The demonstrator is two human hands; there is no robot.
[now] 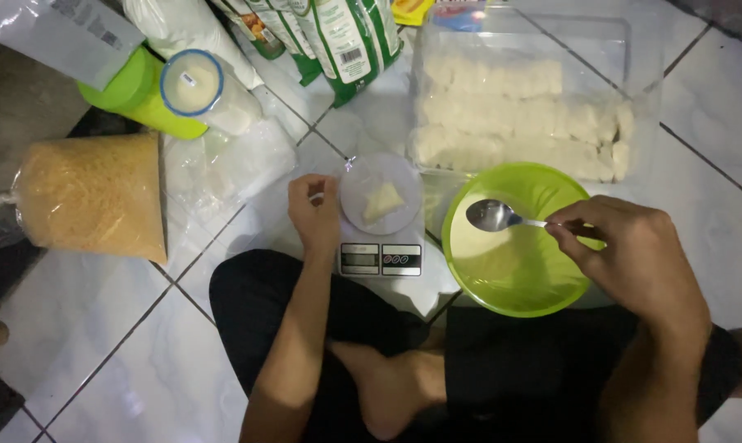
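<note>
Right hand (633, 254) pinches a spoon (495, 216) over the green bowl (514, 271) — left hand (315, 215), loosely curled and gripping nothing, touches the scale (381, 258) edge beside its dough (382, 201).

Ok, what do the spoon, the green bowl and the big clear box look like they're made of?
Spoon: likely polished metal; its bowl shines like a mirror.
Green bowl: probably plastic, evenly lime-coloured with a soft sheen.
Clear box: seemingly thin transparent plastic; the pale pieces inside show through its walls.

A home floor used for food prep — white tiles (100, 328), a kitchen scale (381, 258), bagged ingredients (92, 197).
</note>
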